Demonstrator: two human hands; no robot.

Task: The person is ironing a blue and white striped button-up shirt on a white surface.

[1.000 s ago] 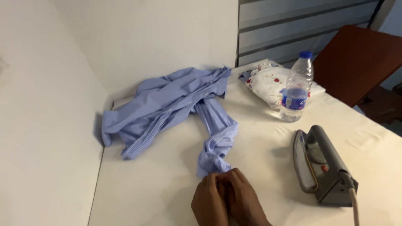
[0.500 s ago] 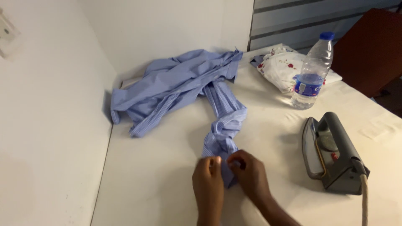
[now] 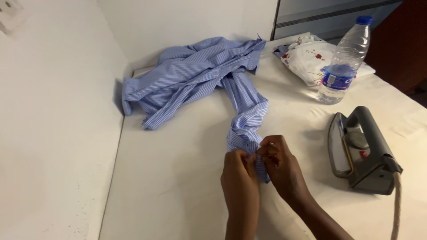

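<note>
A crumpled blue striped shirt (image 3: 195, 75) lies on the white table (image 3: 178, 178), bunched against the wall at the back. One sleeve (image 3: 247, 118) trails toward me. My left hand (image 3: 239, 175) and my right hand (image 3: 278, 162) are side by side at the sleeve's near end, both pinching the cuff between fingertips. Part of the cuff is hidden behind my fingers.
A grey clothes iron (image 3: 362, 151) rests on its side to the right, its cord (image 3: 395, 209) running off the bottom edge. A clear plastic water bottle (image 3: 344, 62) with a blue cap stands behind it. A folded white floral cloth (image 3: 311, 55) lies at the back right.
My hands have moved forward along the table onto the sleeve's cuff and taken hold of it. The view has shifted closer and leftward.
</note>
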